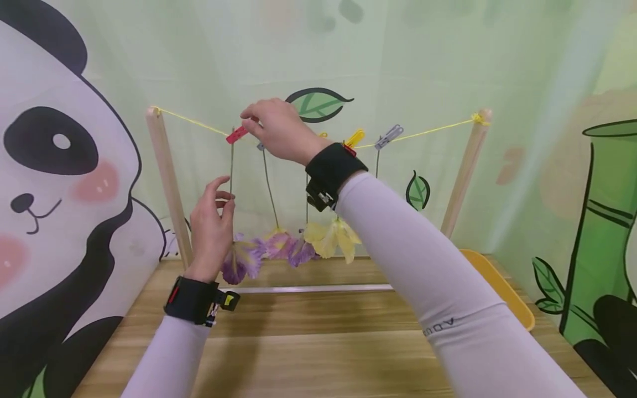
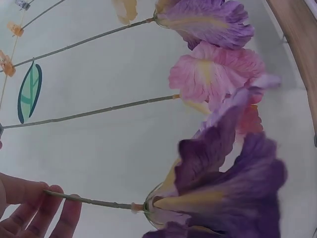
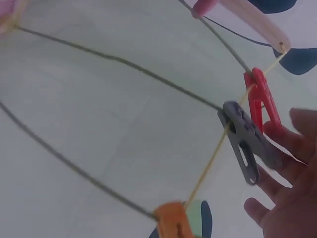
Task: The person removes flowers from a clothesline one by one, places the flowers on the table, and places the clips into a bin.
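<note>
My left hand (image 1: 213, 224) pinches the thin green stem of a purple artificial flower (image 1: 243, 257) between thumb and fingers, above the bloom. The bloom fills the lower right of the left wrist view. At the stem's top, a red clothespin (image 1: 236, 135) grips it on a yellow string (image 1: 194, 121). My right hand (image 1: 283, 130) is at the red clothespin's handle end, fingertips close to it. In the right wrist view the handles of the red clothespin (image 3: 262, 99) stand apart. A grey clothespin (image 3: 245, 136) hangs in front of the right fingers.
Pink, purple and yellow flowers (image 1: 333, 237) hang by their stems from grey, orange and yellow clothespins (image 1: 355, 138). Two wooden posts (image 1: 169, 182) hold the string. A yellow tray (image 1: 502, 290) lies at the right of the wooden table (image 1: 318, 354). Behind is a panda-print cloth.
</note>
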### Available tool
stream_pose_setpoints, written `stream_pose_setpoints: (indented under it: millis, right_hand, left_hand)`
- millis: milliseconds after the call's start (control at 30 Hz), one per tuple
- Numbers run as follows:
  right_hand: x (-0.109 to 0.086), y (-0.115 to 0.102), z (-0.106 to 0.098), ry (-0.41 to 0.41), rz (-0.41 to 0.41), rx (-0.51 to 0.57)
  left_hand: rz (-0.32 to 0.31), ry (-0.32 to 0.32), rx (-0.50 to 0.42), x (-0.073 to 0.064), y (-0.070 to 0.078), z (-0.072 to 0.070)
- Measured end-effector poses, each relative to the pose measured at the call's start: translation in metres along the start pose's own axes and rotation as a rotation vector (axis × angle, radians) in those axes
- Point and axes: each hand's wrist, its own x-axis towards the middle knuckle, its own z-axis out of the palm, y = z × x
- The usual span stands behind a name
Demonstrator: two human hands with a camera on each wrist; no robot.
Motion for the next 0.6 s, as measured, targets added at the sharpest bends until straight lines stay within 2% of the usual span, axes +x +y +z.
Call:
stream_pose_setpoints:
  millis: [300,600]
  right_hand:
    - [-0.0009,-0.0082,0.0021,-0.014,0.075,-0.149]
    - [-0.0014,-0.0105,0.0014,0.057,0.103,-0.119]
  left_hand:
    - [0.034,0.058,0.005,-0.0036,0.0007,0.0009]
    - [0.04,0.068,0.015,-0.0024,0.0061,0.001]
